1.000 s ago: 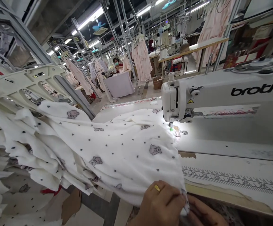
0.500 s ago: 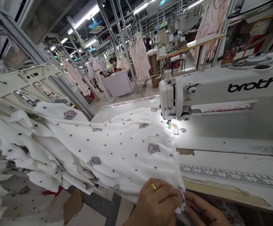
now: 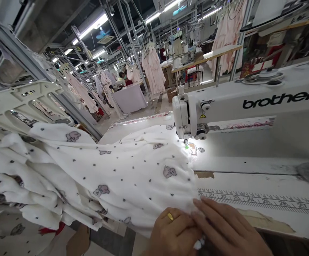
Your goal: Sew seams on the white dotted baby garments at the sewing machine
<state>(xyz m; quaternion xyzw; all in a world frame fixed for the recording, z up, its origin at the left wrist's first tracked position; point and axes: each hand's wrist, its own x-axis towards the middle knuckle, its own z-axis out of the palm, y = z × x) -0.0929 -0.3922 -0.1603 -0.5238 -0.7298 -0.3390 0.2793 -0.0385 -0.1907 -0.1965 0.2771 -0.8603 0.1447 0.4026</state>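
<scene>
On the far left a pile of white cloths (image 3: 15, 185) hangs down in soft folds, one over the other. They have small dark dots and little gray animals on them. Behind them stands a pale plastic frame (image 3: 23, 99).

One cloth (image 3: 133, 167) from the pile lies spread on the table (image 3: 250, 177). It is long. Its long side runs from the pile at the left across to the sewing machine (image 3: 223, 106) at the right. Its far right edge sits by the needle (image 3: 186, 143), under a bright light. Its near corner points down to the two hands at the bottom.

The left hand (image 3: 174, 231) is curled shut on the near corner of the cloth. It pinches the edge and bunches it up. There is a gold ring (image 3: 170, 216) on one finger.

The right hand (image 3: 226, 227) is just beside the left hand, touching it. Its fingers are flat and close together, laid over the edge of the cloth and the table. I cannot tell if it grips the cloth below.

A ruler strip (image 3: 261, 201) with numbers runs along the table, right of the hands. The sewing machine is white and long, and its arm points left. It says "brother" on its side.

Far back, pink clothes (image 3: 154, 69) hang on racks, and a person (image 3: 122, 76) sits at another table.
</scene>
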